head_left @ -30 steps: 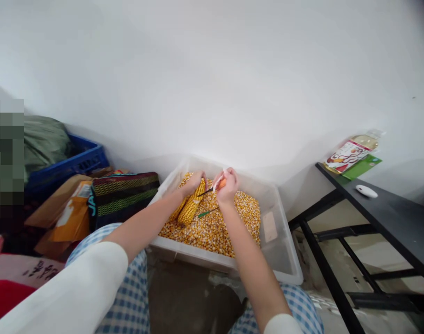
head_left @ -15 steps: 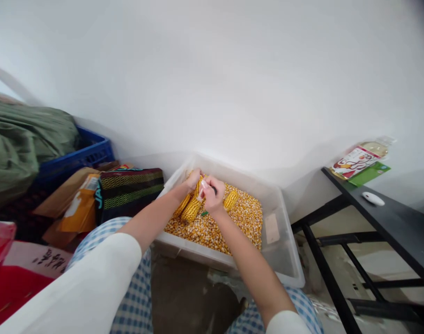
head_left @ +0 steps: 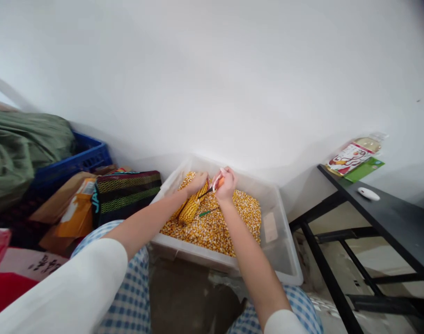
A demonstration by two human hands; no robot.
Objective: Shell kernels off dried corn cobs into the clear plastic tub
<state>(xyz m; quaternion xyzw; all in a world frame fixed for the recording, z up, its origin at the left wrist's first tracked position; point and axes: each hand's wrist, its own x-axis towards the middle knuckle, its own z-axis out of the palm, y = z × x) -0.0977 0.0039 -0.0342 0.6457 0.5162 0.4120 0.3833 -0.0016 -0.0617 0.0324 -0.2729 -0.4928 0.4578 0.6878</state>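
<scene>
My left hand (head_left: 198,180) is closed around an ear of corn (head_left: 202,191) above the kernels in a clear plastic bin (head_left: 281,250). My right hand (head_left: 227,184) grips the orange handle of a screwdriver-like tool (head_left: 205,192). Its thin dark shaft points down and left, across or against the held ear; contact is unclear. Below my left hand, more yellow ears of corn (head_left: 189,213) lie on the loose kernels (head_left: 212,236). A thin green tool (head_left: 209,212) rests on the kernels between my forearms.
A black table or bench (head_left: 389,218) at right holds an oil bottle (head_left: 354,155), a green packet (head_left: 365,170) and a white oval object (head_left: 368,194). At left are a blue crate (head_left: 72,160), a mesh-patterned bag (head_left: 128,192), cardboard and red packaging (head_left: 13,278). A white wall stands behind.
My right hand has moved up and right, away from my left hand, and the tool's shaft now shows. The ear once beside my right hand no longer shows there. The view has shifted slightly.
</scene>
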